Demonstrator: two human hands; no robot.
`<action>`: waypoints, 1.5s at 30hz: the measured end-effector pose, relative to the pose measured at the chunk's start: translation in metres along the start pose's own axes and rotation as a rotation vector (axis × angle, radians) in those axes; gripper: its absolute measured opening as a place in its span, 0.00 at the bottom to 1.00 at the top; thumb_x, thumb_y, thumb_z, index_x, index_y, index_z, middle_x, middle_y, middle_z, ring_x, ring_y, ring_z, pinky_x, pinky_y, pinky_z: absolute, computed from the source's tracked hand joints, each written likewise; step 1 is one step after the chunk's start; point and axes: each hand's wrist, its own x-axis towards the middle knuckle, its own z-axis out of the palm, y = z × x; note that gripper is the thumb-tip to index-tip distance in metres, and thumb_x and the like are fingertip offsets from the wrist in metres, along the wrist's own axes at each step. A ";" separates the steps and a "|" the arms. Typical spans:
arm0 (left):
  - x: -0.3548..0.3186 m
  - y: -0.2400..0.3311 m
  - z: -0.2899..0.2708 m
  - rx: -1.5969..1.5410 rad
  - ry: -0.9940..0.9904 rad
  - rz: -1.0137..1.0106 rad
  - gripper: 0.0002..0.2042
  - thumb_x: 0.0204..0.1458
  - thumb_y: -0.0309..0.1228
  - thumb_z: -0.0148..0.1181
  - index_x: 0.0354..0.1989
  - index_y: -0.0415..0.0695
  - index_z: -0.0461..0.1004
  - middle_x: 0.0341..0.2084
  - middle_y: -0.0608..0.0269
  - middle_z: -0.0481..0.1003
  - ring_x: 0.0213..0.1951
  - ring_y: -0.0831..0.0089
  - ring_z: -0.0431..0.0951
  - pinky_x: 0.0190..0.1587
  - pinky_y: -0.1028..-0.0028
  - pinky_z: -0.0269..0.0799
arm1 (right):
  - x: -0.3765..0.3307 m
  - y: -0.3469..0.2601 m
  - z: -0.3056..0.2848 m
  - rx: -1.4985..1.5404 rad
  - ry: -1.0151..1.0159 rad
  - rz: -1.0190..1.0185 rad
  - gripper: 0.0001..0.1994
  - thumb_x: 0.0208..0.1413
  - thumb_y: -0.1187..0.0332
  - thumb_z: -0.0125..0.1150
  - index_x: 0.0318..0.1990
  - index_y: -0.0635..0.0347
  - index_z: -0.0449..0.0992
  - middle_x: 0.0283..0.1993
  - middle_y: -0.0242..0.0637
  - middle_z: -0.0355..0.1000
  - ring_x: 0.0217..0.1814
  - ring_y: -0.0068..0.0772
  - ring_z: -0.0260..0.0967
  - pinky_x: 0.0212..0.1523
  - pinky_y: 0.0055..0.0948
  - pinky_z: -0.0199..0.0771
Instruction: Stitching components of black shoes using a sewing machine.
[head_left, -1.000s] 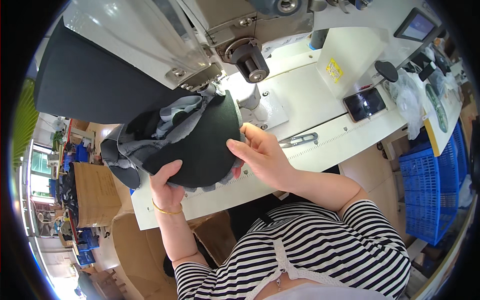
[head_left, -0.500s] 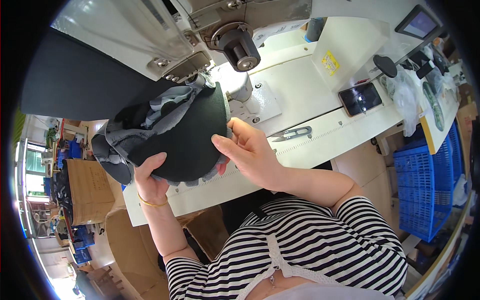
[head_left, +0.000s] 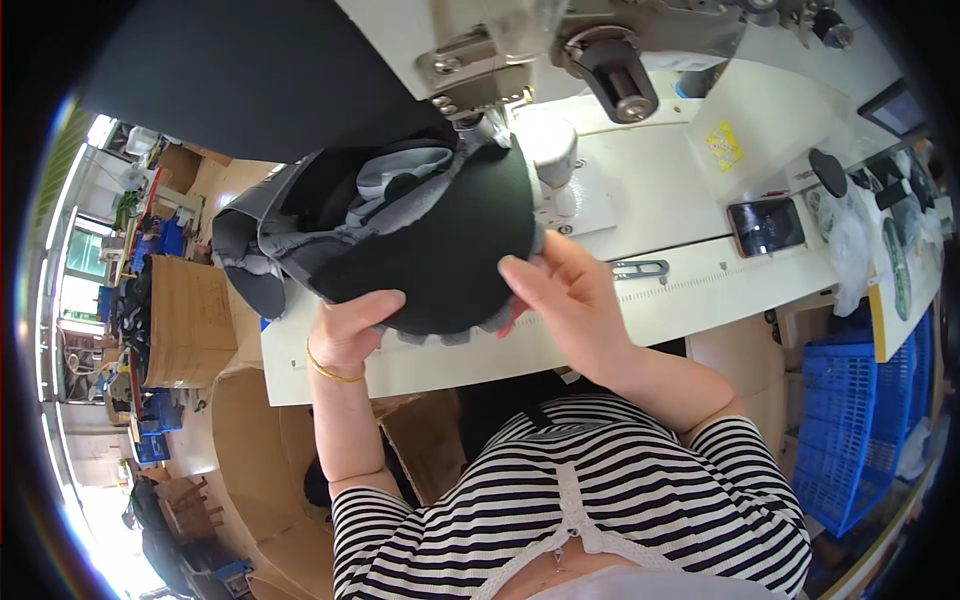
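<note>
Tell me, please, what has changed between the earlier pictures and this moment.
Mainly the view shifted: the sewing machine and phone appear farther right than in both earlier pictures. Nothing was visibly taken up or let go. The left hand and right hand still hold the black piece near its edge; the snips still lie on the table.

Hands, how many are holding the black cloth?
2: the left hand at the lower-left edge of the black cloth, and the right hand at its right edge. Parts of both are hidden.
</note>
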 end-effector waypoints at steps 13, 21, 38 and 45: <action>0.023 -0.005 0.004 -0.036 0.036 0.024 0.20 0.44 0.13 0.51 0.50 0.33 0.68 0.47 0.51 0.71 0.50 0.61 0.72 0.54 0.65 0.69 | 0.026 -0.004 -0.011 -0.025 -0.056 -0.019 0.13 0.63 0.64 0.47 0.36 0.67 0.68 0.30 0.40 0.73 0.27 0.28 0.72 0.27 0.24 0.74; 0.028 -0.013 0.018 0.065 0.122 0.092 0.20 0.46 0.15 0.52 0.51 0.37 0.67 0.47 0.55 0.71 0.50 0.64 0.72 0.54 0.66 0.67 | 0.038 -0.006 -0.016 -0.034 -0.062 -0.056 0.13 0.62 0.63 0.47 0.36 0.67 0.69 0.30 0.39 0.72 0.25 0.27 0.72 0.26 0.23 0.73; 0.038 -0.036 0.050 0.120 0.325 0.244 0.20 0.48 0.18 0.56 0.52 0.40 0.66 0.46 0.60 0.71 0.48 0.69 0.72 0.52 0.69 0.67 | 0.042 0.000 -0.011 0.037 -0.039 -0.068 0.14 0.62 0.63 0.47 0.35 0.67 0.69 0.26 0.40 0.72 0.24 0.29 0.72 0.26 0.23 0.74; 0.043 -0.043 0.057 0.112 0.373 0.293 0.18 0.49 0.18 0.55 0.50 0.39 0.67 0.46 0.61 0.71 0.47 0.71 0.72 0.51 0.71 0.67 | 0.046 -0.004 -0.012 0.008 -0.038 -0.080 0.13 0.63 0.64 0.47 0.35 0.67 0.69 0.26 0.40 0.72 0.25 0.27 0.73 0.26 0.23 0.74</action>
